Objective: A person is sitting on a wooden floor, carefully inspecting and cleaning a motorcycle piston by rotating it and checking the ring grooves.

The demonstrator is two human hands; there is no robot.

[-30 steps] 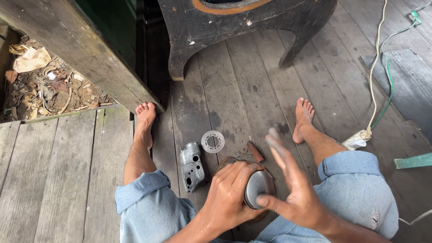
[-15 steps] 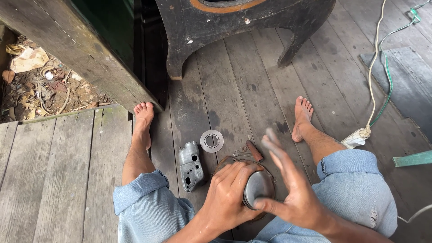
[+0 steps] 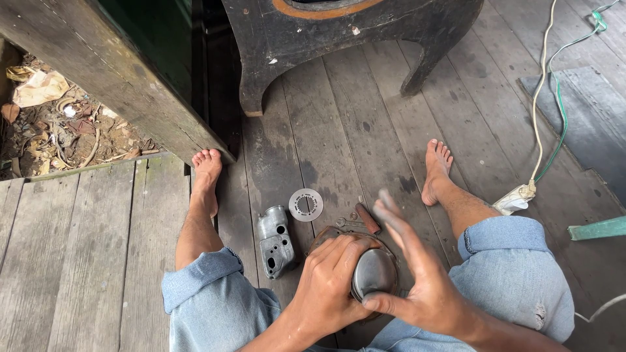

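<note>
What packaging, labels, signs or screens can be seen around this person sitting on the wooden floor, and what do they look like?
No labels, signs or screens show.
Crumpled wrapper: on the dirt past the floor's edge, upper left, tan and creased; the only packaging-like thing.
White wrapping: around the cable join by the person's left knee, a small bundle; whether tape or cloth is unclear.
Neither lies near the round metal part that both hands hold.
</note>
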